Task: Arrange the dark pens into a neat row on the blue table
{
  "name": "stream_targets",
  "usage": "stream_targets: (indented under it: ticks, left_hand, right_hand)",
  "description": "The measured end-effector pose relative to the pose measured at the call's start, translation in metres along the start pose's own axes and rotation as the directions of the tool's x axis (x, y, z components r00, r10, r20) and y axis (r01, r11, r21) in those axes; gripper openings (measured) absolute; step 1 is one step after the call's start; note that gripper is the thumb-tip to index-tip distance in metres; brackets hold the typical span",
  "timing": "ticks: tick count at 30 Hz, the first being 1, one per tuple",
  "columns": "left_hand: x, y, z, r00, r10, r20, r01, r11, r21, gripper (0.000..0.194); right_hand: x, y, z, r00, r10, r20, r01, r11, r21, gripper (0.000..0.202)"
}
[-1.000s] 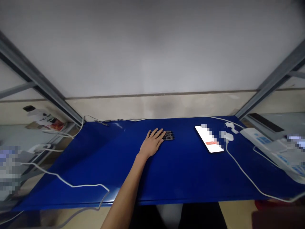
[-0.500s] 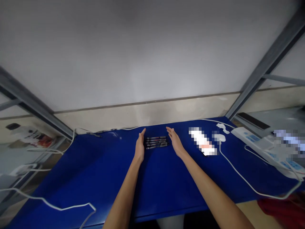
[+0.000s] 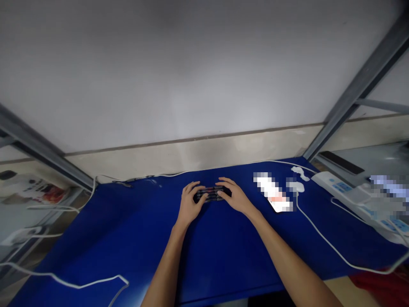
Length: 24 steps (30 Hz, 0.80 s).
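Several dark pens [image 3: 211,194] lie side by side in a neat row on the blue tabletop [image 3: 137,238], pointing left to right. My left hand [image 3: 189,204] curves round their left ends, thumb on the near side and fingers on the far side. At the right ends, my right hand [image 3: 237,197] grips the row the same way, its thumb against the nearest pens. The ends of the pens are partly hidden by my hands.
Right of my hands lies a phone [image 3: 277,200] with a blurred-out screen. Beyond it are a white charger [image 3: 298,186] with its cable and a white power strip [image 3: 338,187]. Cables [image 3: 86,281] trail at left, near a bottle [image 3: 35,187]. A wall [image 3: 191,154] closes the back.
Both hands, flat and upright beside the pens before, have turned inward and bent their fingers and thumbs round the ends of the row. The view has shifted slightly.
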State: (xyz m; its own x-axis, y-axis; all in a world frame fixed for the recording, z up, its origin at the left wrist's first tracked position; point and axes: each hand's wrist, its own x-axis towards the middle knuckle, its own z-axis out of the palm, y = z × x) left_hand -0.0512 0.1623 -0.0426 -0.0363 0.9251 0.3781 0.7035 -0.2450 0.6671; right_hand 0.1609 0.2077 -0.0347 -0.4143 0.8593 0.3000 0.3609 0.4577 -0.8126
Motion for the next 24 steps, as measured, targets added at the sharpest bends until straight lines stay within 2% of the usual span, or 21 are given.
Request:
stream_targets:
  ticks: [3, 7, 12, 18, 24]
  left_hand:
    - [-0.005, 0.005, 0.0, 0.993, 0.073, 0.089, -0.085, 0.987, 0.138, 0.015]
    - [-0.009, 0.008, 0.004, 0.98, 0.098, 0.173, -0.132, 0.971, 0.197, 0.013]
    - [-0.009, 0.017, 0.004, 0.974, 0.14, 0.179, -0.174, 0.965, 0.196, 0.007]
    - [-0.009, 0.029, 0.001, 0.99, 0.123, 0.067, -0.136, 0.964, 0.23, 0.018]
    - [-0.01, 0.029, -0.001, 0.973, 0.188, 0.134, -0.223, 0.916, 0.334, 0.028]
  right_hand:
    - [-0.004, -0.003, -0.007, 0.997, -0.051, 0.055, 0.057, 0.993, -0.103, 0.021]
    - [-0.005, -0.004, -0.008, 0.997, -0.062, 0.051, 0.07, 0.985, -0.157, 0.009]
    - [-0.004, -0.007, -0.009, 0.994, -0.102, 0.037, 0.107, 0.978, -0.18, 0.011]
    - [-0.004, -0.015, -0.008, 0.984, -0.119, 0.129, 0.15, 0.955, -0.258, 0.022]
    - [-0.007, -0.015, 0.0, 0.973, -0.125, 0.194, 0.159, 0.972, -0.171, 0.029]
